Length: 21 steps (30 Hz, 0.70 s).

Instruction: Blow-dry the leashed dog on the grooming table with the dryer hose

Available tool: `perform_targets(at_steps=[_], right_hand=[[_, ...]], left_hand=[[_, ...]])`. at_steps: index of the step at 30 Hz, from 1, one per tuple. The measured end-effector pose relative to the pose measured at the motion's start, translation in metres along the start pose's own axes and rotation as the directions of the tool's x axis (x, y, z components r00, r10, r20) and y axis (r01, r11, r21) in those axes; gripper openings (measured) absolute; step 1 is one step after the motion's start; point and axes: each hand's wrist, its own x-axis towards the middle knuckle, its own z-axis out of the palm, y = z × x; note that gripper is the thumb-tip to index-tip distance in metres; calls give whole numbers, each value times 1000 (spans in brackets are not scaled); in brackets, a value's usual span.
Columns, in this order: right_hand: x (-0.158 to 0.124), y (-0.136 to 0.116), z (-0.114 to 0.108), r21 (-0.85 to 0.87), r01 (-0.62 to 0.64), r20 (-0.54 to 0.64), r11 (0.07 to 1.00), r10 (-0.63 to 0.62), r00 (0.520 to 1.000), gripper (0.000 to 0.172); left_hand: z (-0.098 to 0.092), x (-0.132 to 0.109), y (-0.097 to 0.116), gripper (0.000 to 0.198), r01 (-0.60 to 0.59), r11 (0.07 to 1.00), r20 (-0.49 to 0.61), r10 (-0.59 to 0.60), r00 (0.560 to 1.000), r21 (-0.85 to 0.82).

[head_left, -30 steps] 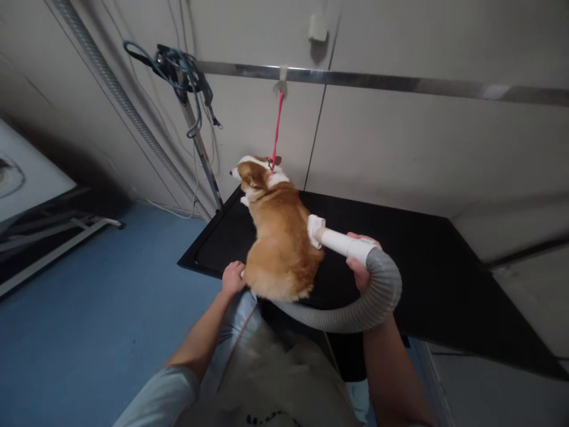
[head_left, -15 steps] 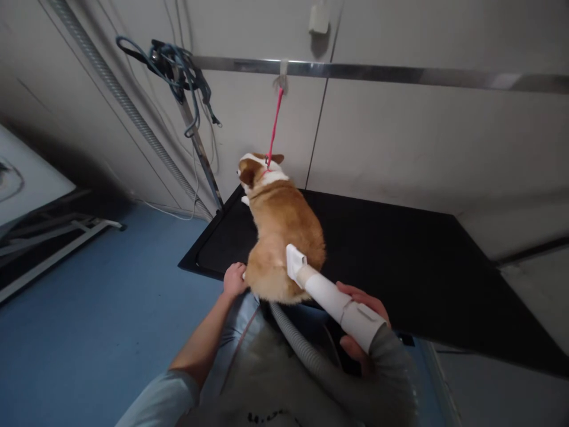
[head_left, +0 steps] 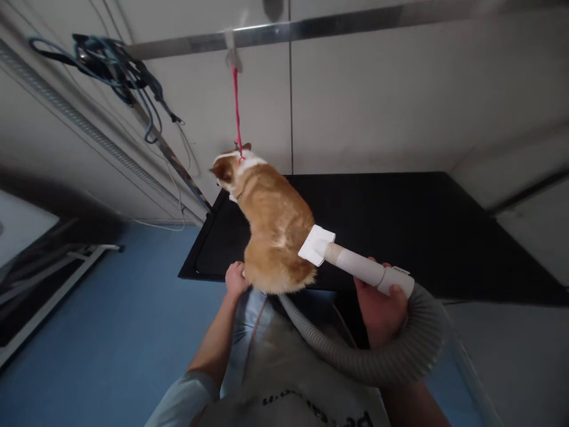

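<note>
Head view: the nozzle [head_left: 355, 265], clasped by my right grip [head_left: 383, 308], has swung to four o'clock of the dog [head_left: 271, 213]; whether my left grip [head_left: 236, 279], at seven, pinches anything, I can't tell.

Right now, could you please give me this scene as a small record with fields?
Dog: on black table, head toward picture's left
Left grip: at dog's rear, hold partly hidden
Right grip: around white tube
Nozzle: on tube's end, by dog's rear
Hose: grey, curving from tube's other end
Leash: pink, from wall rail to dog's neck

Grooming room, tethered dog [head_left: 273, 219], ribbed hose [head_left: 377, 363]
</note>
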Motion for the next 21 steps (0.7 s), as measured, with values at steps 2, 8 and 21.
perform_targets(at_steps=[2, 8, 21], right_hand=[[4, 0, -1, 82, -36, -80, 996, 42, 996, 35], [11, 4, -10, 136, -67, -99, 988, 80, 992, 34], [18, 15, -30, 9, -40, -77, 999, 41, 996, 34]], left_hand=[[-1, 0, -1, 15, 3, 1000, -1, -3, 1000, -8], [-5, 2, -4, 14, -2, 1000, 13, 2, 1000, -10], [-54, 65, -43, 24, -152, 945, 218, 89, 972, 291]])
